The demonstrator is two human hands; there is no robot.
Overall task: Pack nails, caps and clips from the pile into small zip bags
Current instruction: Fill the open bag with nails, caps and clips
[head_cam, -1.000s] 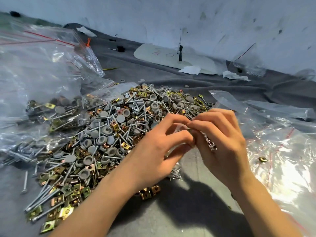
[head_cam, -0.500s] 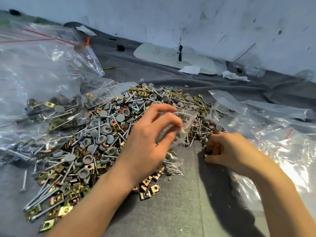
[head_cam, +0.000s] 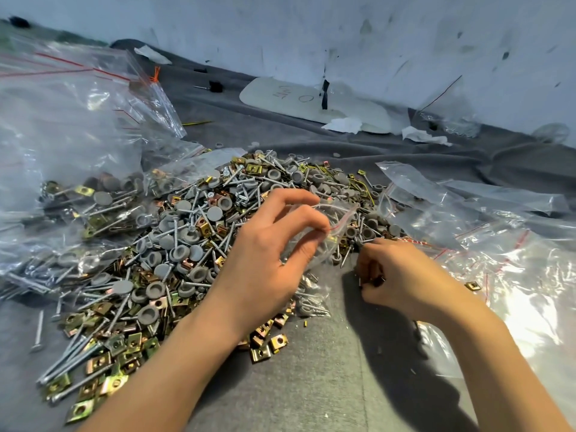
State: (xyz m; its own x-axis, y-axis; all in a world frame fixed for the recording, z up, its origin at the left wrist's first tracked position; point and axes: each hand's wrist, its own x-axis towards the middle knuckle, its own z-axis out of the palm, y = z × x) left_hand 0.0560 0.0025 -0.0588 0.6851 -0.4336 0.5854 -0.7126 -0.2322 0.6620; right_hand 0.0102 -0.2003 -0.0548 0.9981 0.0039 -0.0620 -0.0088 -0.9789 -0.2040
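We see the left hand [head_cam: 265,260] raised over the near edge of the pile, its thumb and fingers [head_cam: 311,218] pinching the mouth of a small clear zip bag with a red seal line [head_cam: 335,227]. The bag hangs just above the heap and its mouth faces the right hand. The right hand [head_cam: 402,275] rests low on the grey cloth-covered table [head_cam: 327,369], just beside the bag. Its fingers are curled tight round a few small metal pieces [head_cam: 372,277], and we cannot tell which kind they are.

The big pile of silver nails, grey round caps and brass-coloured square clips [head_cam: 187,244] spreads across the cloth, left of and behind the hands. A few clips [head_cam: 265,346] lie loose at its near edge, under the left wrist.

On the left we find large clear plastic bags [head_cam: 78,151], some holding nails and caps. On the right lies a heap of clear zip bags [head_cam: 498,244] with red lines. A white oval board [head_cam: 311,102] lies by the white wall [head_cam: 311,32].
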